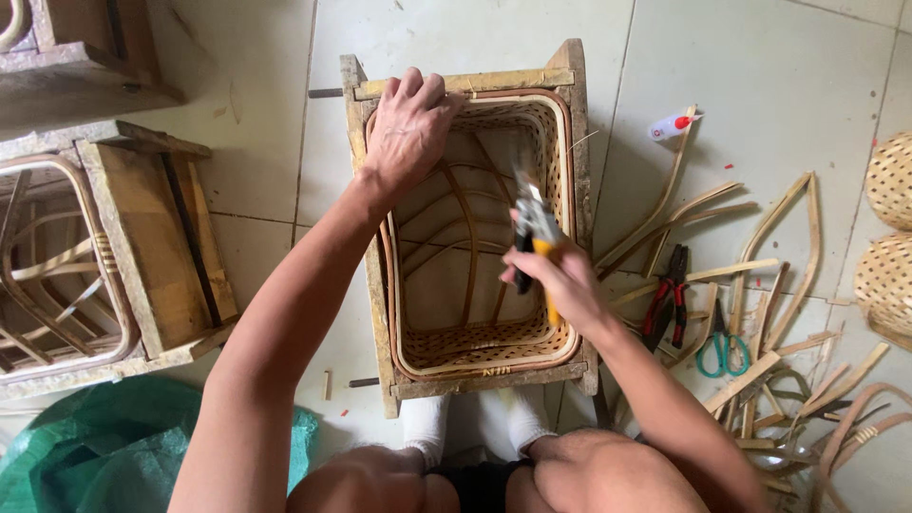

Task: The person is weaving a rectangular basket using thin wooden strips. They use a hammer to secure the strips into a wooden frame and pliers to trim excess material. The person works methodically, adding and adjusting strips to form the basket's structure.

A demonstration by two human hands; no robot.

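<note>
A woven bamboo basket (475,347) sits inside a rectangular wooden frame (372,285) on the tiled floor. My left hand (408,128) grips the far left corner of the frame and basket rim. My right hand (560,275) holds yellow-handled cutters (534,223), blades pointing into the basket's right side. Curved bamboo ribs (456,218) cross the inside of the basket.
Bent bamboo strips (760,275) lie scattered on the right, with red-handled pliers (668,294), green-handled scissors (722,347) and a small lighter (673,124). Woven baskets (888,237) sit at the right edge. Another frame with a basket (104,256) stands left, above a green bag (104,446).
</note>
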